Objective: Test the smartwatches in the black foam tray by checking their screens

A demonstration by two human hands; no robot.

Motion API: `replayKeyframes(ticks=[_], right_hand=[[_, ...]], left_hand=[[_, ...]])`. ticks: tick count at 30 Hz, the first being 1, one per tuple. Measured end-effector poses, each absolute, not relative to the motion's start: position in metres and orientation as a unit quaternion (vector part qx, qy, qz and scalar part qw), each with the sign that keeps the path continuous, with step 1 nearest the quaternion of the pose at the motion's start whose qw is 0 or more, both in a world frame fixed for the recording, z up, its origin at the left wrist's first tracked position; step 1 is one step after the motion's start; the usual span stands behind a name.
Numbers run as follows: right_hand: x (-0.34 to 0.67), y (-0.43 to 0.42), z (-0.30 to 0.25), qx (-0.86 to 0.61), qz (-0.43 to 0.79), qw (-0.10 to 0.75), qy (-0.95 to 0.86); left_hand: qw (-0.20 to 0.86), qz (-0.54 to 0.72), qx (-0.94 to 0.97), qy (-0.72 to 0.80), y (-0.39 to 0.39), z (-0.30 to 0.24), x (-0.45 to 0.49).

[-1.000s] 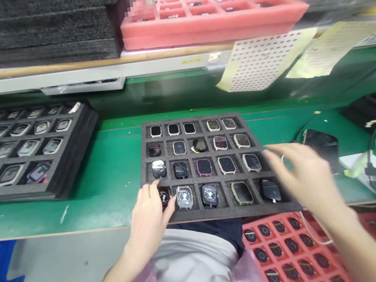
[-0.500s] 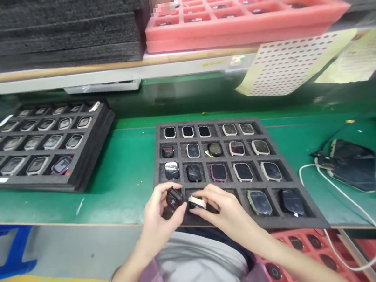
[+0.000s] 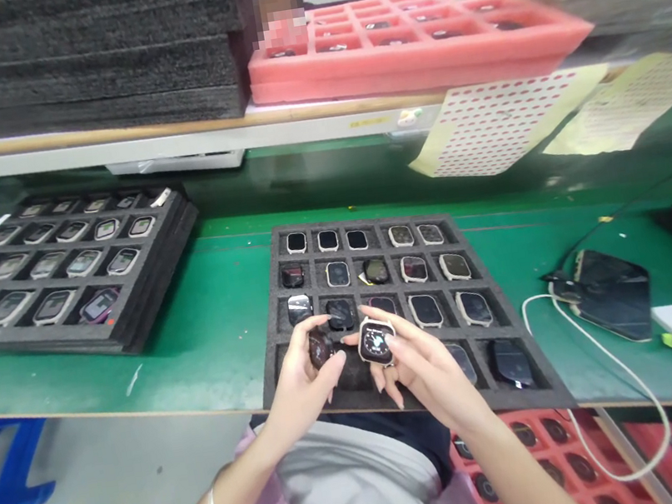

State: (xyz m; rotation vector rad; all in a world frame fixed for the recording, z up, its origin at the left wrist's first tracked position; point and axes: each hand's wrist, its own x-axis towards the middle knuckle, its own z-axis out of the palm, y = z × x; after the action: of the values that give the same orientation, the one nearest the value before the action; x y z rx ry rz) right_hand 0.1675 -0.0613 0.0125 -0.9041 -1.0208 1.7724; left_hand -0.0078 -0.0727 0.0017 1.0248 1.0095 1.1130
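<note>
My left hand (image 3: pixel 305 374) is closed around a dark smartwatch body (image 3: pixel 321 347) without a strap, held between thumb and fingers. In my right hand (image 3: pixel 418 357) is a light-cased square smartwatch (image 3: pixel 376 342), its lit screen facing up with a watch face on it. Both hands are over the front rows of a black foam tray (image 3: pixel 517 343), whose compartments hold several watch bodies. A dark watch (image 3: pixel 340 314) lies in its compartment just beyond my fingers. My right hand partly covers a watch (image 3: pixel 463 363) in the front row.
A stack of black foam trays with watches (image 3: pixel 146 293) stands at the left. On the shelf are black foam sheets (image 3: pixel 74 68) and a pink foam tray (image 3: pixel 410 72). A black device (image 3: pixel 613 295) and a white cable (image 3: pixel 620 353) lie right. Pink trays (image 3: pixel 520 469) are below.
My right hand has turned the light-cased watch from edge-on to screen up, and its lit face now shows. My left hand still holds the dark watch. The view has shifted slightly.
</note>
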Motion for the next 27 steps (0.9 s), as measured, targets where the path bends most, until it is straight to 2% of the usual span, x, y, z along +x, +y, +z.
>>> replayKeyframes(ticks=[14,20,27], right_hand=[[0.171,-0.067,0.009,-0.346,0.719,0.468,-0.38],[0.172,-0.067,0.006,-0.359,0.711,0.447,-0.407],[0.175,-0.068,0.005,-0.374,0.708,0.431,-0.416]], left_hand=[[0.597,0.446,0.491,0.451,-0.071,-0.006,-0.008],[0.607,0.4,0.51,0.46,-0.075,-0.004,-0.011],[0.61,0.418,0.512,0.436,-0.076,-0.004,-0.011]])
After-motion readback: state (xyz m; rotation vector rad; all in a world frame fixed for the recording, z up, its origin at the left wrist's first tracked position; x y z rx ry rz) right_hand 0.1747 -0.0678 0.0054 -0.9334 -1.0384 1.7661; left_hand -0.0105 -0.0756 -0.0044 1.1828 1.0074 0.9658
